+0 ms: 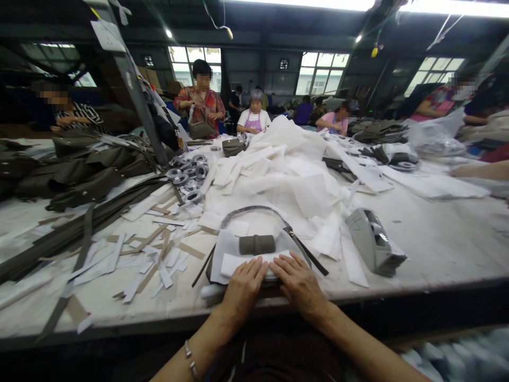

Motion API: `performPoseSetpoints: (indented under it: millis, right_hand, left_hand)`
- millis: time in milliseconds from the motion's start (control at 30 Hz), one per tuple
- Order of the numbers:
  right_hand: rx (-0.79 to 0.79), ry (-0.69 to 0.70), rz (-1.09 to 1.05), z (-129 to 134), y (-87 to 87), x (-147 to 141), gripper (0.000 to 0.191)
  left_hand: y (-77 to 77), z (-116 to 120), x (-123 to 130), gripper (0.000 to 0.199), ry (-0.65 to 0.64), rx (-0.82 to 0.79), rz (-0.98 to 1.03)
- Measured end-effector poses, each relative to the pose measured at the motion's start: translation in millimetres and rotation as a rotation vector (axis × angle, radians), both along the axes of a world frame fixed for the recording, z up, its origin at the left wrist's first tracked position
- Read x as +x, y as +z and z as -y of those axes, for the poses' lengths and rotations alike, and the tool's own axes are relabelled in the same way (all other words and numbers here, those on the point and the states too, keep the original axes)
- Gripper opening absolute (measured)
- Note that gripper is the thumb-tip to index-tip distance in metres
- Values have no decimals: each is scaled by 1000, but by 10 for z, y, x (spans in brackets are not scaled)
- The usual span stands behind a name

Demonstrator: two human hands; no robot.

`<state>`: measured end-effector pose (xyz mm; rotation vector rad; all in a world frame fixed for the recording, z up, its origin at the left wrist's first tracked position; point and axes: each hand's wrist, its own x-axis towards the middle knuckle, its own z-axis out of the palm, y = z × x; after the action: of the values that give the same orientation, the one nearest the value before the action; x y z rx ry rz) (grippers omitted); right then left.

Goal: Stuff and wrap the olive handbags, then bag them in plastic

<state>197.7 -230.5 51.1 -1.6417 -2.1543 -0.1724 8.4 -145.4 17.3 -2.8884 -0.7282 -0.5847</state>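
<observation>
Together, two hands (247,284) (299,281) touch one white strip (233,264) near one grey tab (257,244).

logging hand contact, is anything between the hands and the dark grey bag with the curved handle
Yes: a folded white, soft-looking sheet lies over the near part of the dark grey bag, under the left hand and right hand.

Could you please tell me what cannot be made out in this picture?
Head view: what lies beneath the folded white soft sheet; the sheet itself, with the left hand and right hand on its near side, hides it.
Head view: the left ends of the long, flat, dark olive straps; the left edge cuts them off.
Head view: what the pale objects at lower right are; blur and the picture's edges prevent telling.
</observation>
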Motion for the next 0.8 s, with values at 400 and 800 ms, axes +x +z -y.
performPoseSetpoints:
  millis: [400,800]
  right_hand:
    - [235,58,56,-162,-357,64,30]
    - [262,-1,128,-90,-408,-26,44]
  left_hand:
    - [-197,32,1,43,15,288,-5]
    - [-43,53,98,45,29,248,-230]
